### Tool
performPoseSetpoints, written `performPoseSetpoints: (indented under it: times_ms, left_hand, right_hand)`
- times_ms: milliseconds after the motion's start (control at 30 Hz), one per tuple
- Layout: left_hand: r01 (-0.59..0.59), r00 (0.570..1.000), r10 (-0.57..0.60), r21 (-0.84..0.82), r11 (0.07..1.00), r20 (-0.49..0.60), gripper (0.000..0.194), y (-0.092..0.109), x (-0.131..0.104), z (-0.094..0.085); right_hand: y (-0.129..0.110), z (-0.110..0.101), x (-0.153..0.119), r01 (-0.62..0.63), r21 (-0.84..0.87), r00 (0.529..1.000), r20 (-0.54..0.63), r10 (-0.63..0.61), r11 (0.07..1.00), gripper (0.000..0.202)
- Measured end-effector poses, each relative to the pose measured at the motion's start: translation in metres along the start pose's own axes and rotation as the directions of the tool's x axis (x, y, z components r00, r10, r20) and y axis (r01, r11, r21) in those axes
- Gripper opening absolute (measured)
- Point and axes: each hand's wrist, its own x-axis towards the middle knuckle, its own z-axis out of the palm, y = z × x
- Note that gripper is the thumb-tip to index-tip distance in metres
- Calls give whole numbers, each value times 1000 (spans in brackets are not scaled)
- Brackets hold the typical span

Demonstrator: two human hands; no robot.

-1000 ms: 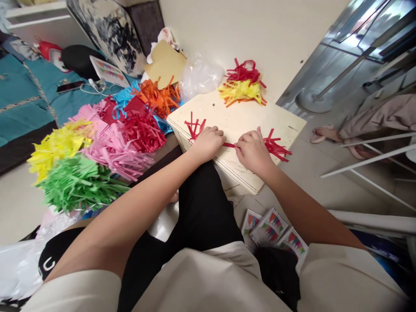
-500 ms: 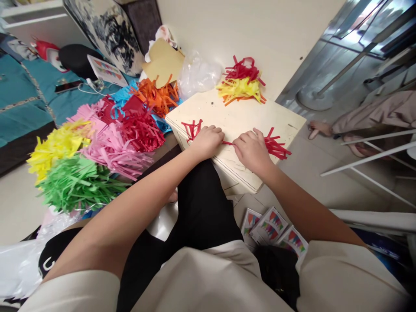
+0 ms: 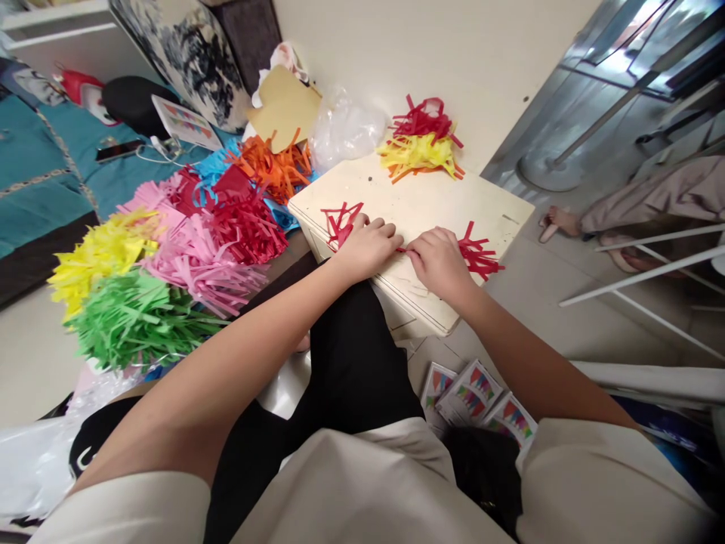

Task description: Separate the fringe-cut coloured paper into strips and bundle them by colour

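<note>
A red fringed paper strip (image 3: 476, 255) lies across a small cream table (image 3: 419, 204), its cut ends fanning out on both sides of my hands. My left hand (image 3: 367, 245) is closed on the left part of the strip, with red fringes (image 3: 340, 221) sticking out beyond the knuckles. My right hand (image 3: 437, 261) is closed on the strip just to the right, and the two hands nearly touch over its thin middle. A finished bundle of red and yellow fringes (image 3: 420, 143) rests at the table's far edge.
Piles of fringed paper lie on the floor to the left: green (image 3: 133, 321), yellow (image 3: 102, 249), pink (image 3: 195, 261), red (image 3: 241, 215), orange (image 3: 275, 168). A clear plastic bag (image 3: 343, 128) sits behind the table. Printed packets (image 3: 479, 400) lie by my right knee. White chair legs (image 3: 651, 272) stand at right.
My hands have drawn slightly closer together on the red strip, and the left fringes have lifted and spread a little. The camera view shifted slightly.
</note>
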Motion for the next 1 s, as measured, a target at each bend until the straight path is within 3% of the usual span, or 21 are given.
performPoseSetpoints:
  times_ms: [233, 467, 867, 1000]
  left_hand:
    - [-23, 998, 22, 22, 999, 56, 34, 0, -1, -6]
    - [66, 995, -63, -41, 997, 79, 31, -9, -3, -5]
    - [243, 970, -238, -168, 955, 50, 28, -18, -11, -10]
    - [246, 969, -245, -212, 946, 31, 29, -23, -12, -8]
  right_hand:
    - [-3, -4, -3, -47, 53, 999, -7, 47, 997, 36]
    - [1, -3, -7, -150, 105, 988, -9, 152, 983, 25]
    - [-1, -2, 2, -210, 100, 977, 42, 207, 973, 33]
    - [2, 1, 5, -212, 62, 977, 38, 210, 975, 40]
